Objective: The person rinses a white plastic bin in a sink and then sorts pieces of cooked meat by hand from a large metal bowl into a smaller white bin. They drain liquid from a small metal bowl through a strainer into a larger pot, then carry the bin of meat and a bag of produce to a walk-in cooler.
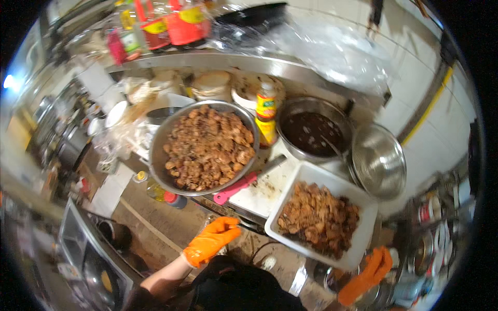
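Note:
My left hand point(213, 240), in an orange rubber glove, is by the table's near edge with its fingers curled together. A dark strip lies at the fingertips; I cannot tell whether it is held. At the lower right, my right hand point(367, 274), also gloved in orange, is beside the near corner of a white plastic tub point(274, 221). Browned meat chunks point(319, 217) cover much of the tub's bottom. To the left, a steel bowl point(153, 145) is heaped with similar chunks point(210, 147). A pink-handled utensil point(237, 188) with a metal blade lies between bowl and tub.
A pot of dark liquid point(311, 132) with a ladle stands behind the tub, with a metal bowl or strainer point(379, 161) at its right. A sauce bottle point(266, 103) stands between bowl and pot. Red-labelled jugs point(186, 23) and plastic wrap point(334, 50) rest on the shelf.

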{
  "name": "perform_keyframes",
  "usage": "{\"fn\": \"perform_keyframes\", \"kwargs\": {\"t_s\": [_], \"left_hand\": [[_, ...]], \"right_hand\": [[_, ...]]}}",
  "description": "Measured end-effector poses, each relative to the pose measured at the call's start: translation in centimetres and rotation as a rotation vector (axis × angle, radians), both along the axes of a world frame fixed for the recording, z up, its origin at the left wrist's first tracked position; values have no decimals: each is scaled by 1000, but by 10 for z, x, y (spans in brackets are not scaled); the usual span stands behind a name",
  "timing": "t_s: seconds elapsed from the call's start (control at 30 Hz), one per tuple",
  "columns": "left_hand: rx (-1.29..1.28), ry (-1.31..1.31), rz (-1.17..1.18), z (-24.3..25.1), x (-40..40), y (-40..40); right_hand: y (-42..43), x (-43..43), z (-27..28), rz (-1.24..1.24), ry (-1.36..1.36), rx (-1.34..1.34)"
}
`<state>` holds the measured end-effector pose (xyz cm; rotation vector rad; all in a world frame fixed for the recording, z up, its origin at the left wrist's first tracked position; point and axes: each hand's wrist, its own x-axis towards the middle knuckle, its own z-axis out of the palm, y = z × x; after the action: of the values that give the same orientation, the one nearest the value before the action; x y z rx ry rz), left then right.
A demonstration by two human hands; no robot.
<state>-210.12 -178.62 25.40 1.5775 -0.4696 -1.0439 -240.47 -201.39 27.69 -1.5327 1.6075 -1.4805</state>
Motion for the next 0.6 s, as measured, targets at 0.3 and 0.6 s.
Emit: {"fn": "perform_keyframes", "kwargs": {"t_s": [0.3, 0.6], "left_hand": [[-200, 228, 566, -60, 76, 142], [-241, 228, 566, -40, 176, 233]], "right_hand": [[106, 145, 41, 504, -39, -330], [180, 321, -5, 687, -530, 577]]}}
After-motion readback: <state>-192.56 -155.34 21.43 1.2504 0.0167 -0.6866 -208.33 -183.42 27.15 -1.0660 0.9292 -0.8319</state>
